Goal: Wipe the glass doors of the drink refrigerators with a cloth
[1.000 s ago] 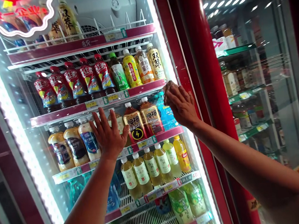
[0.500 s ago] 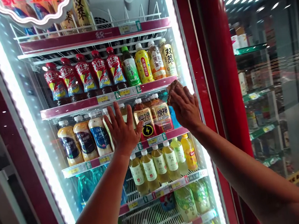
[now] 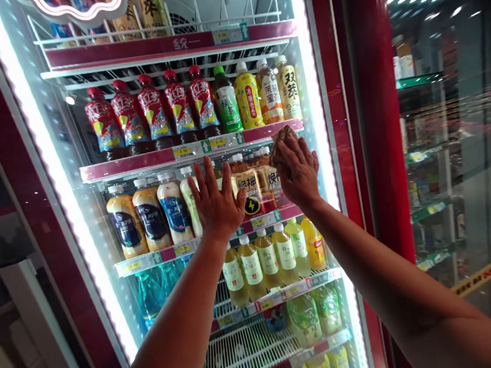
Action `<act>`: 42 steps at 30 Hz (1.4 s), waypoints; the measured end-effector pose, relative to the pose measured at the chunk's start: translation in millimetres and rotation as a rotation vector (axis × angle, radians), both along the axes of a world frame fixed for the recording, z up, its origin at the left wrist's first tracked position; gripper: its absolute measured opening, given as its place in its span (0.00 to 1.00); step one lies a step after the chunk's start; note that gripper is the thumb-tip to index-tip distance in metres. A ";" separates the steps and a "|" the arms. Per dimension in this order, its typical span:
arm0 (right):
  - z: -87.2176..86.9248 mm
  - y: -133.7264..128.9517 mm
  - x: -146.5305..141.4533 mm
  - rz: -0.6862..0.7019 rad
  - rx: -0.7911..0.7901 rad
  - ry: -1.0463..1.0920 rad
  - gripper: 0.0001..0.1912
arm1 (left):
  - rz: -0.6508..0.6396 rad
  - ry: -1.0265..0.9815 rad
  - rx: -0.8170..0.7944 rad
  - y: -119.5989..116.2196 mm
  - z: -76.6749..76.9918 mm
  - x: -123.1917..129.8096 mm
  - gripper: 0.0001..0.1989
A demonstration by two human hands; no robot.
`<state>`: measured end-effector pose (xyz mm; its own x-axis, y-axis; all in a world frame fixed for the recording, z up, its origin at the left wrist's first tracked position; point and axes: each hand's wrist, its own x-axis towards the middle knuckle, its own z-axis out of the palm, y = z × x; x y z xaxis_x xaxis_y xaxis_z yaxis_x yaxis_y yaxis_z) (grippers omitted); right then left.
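A glass door [image 3: 260, 333] stands in front of lit shelves of bottled drinks. My left hand [image 3: 219, 207] lies against the glass with its fingers spread and nothing in it. Behind it are white-capped bottles of the middle shelf. Over to the right, my right hand [image 3: 298, 170] presses a crumpled brown cloth [image 3: 282, 140] to the glass, its fingers over the cloth. Cloth and hand partly cover a gold-labelled bottle [image 3: 271, 178] and the right end of that shelf.
Bright light strips [image 3: 61, 184] run down the sides of the cooler. Red-capped bottles [image 3: 152, 112] line the shelf above my hands, and pale yellow bottles [image 3: 251, 267] the one below. A red door frame [image 3: 391, 135] and another glass-fronted cabinet [image 3: 467, 186] are at the right.
My right hand has slid the cloth a little leftward across the glass. My left hand keeps about the same place on the door. The whole view has shifted slightly.
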<state>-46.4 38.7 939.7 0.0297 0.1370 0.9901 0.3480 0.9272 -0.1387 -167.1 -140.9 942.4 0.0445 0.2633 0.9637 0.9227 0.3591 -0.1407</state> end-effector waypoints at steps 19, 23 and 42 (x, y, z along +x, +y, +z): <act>15.5 -69.1 -46.3 0.031 0.060 -0.097 0.28 | 0.003 0.115 -0.161 -34.5 -5.9 -25.4 0.41; 4.2 -77.1 -40.1 0.031 0.171 -0.228 0.28 | 0.014 0.170 -0.232 -48.3 -6.2 -34.5 0.39; 6.3 -115.1 -71.3 -0.005 0.105 -0.211 0.30 | 0.159 0.057 0.007 -135.2 8.5 -89.0 0.36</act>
<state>-117.7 -76.5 946.0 -0.1786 0.0328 0.9834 0.3639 0.9308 0.0350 -256.1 -276.1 950.9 0.0569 0.2650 0.9626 0.8446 0.5012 -0.1880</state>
